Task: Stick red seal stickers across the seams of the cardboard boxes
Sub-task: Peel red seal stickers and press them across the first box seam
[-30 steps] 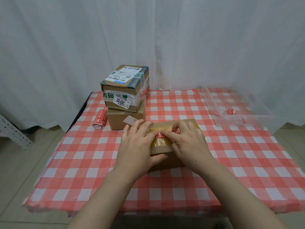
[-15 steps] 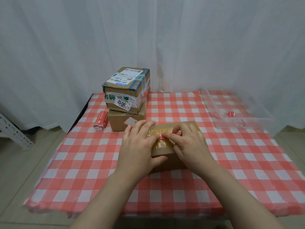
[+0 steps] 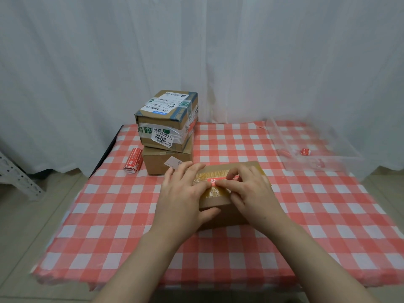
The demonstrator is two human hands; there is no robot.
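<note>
Covering the work area: tabletop (image 3: 240,248) under a red-and-white checked cloth.
Clear plastic bin (image 3: 323,165), far right.
Stacked boxes (image 3: 168,125), two, far left, taped and labelled.
Cardboard box (image 3: 215,201), centre front, lying flat, yellowed tape along its top seam. Judged light and stiff; best steadied by its ends or flat top.
Left hand (image 3: 181,193): fingers laid fairly straight over the box's left end, thumb on the near face, bracing it.
Right hand (image 3: 251,191): fingers bent, thumb and forefinger closed on the sticker.
Sticker roll (image 3: 133,160), just left of the stack.
Red seal sticker (image 3: 213,180), across the taped seam on the box top. Judged thin, limp and tacky; best taken by one end and smoothed outward against creasing.
</note>
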